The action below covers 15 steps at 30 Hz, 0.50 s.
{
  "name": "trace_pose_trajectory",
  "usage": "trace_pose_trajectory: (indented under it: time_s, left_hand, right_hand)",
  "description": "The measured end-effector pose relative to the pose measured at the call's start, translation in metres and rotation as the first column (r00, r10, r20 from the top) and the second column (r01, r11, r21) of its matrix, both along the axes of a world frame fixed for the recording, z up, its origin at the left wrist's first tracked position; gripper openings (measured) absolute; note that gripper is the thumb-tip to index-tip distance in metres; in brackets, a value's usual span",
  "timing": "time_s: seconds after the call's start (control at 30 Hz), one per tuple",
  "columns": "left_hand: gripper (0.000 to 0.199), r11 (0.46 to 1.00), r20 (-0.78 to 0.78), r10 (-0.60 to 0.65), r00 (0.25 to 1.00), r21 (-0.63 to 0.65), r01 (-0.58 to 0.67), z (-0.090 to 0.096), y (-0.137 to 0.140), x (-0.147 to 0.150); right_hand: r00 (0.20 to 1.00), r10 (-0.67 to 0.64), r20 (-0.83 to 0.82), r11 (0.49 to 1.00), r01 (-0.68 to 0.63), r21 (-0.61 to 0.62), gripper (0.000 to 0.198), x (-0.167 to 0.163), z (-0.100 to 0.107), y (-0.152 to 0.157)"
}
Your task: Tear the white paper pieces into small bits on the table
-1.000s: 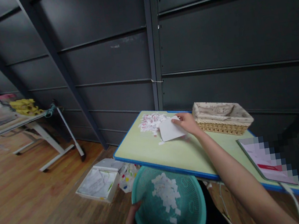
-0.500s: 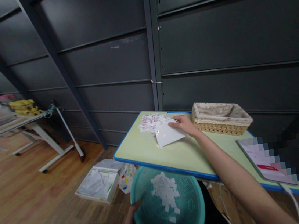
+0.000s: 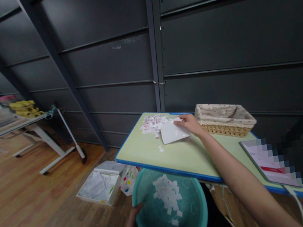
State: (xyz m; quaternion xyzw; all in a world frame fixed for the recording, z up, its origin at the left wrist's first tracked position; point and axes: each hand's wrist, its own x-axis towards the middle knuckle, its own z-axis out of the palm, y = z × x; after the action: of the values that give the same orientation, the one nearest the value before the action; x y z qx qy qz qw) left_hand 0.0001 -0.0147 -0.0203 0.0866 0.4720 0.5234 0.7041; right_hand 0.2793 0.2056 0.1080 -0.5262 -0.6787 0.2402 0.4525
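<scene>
My right hand (image 3: 189,124) is closed on the edge of a white card (image 3: 173,132), held tilted just above the table (image 3: 145,152). Left of the card, and partly behind it, lies a pile of small paper scraps (image 3: 152,124). A few stray scraps (image 3: 161,149) lie nearer the table's front. My left hand (image 3: 134,214) grips the left rim of a teal plastic basket (image 3: 195,212) below the table's front edge. Inside that basket sits a heap of white paper squares (image 3: 167,194).
A cloth-lined woven basket (image 3: 225,120) stands at the table's back right. A tablet-like panel (image 3: 268,164) lies at the right end, with a white cable (image 3: 294,198). On the floor are an open white box (image 3: 99,186) and a dotted plastic bag (image 3: 129,180). A dark panelled wall (image 3: 111,66) rises behind.
My right hand has moved slightly right and back with the card, uncovering stray scraps on the table. My left hand and the teal basket have stayed in place.
</scene>
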Motion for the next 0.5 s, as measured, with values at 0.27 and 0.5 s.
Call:
trace_pose_trajectory:
  time_s: [0.27, 0.5]
  left_hand:
    - [0.082, 0.999, 0.051, -0.003, 0.999, 0.051, 0.000, 0.002, 0.000, 0.002]
    - [0.081, 0.999, 0.007, 0.043, 0.999, -0.006, -0.043, 0.004, 0.000, 0.003]
  right_hand:
    - [1.000, -0.026, -0.007, 1.000, 0.026, 0.006, 0.032, 0.001, 0.001, 0.000]
    - [0.993, 0.113, -0.013, 0.992, -0.114, -0.046, 0.032, -0.014, 0.000, -0.009]
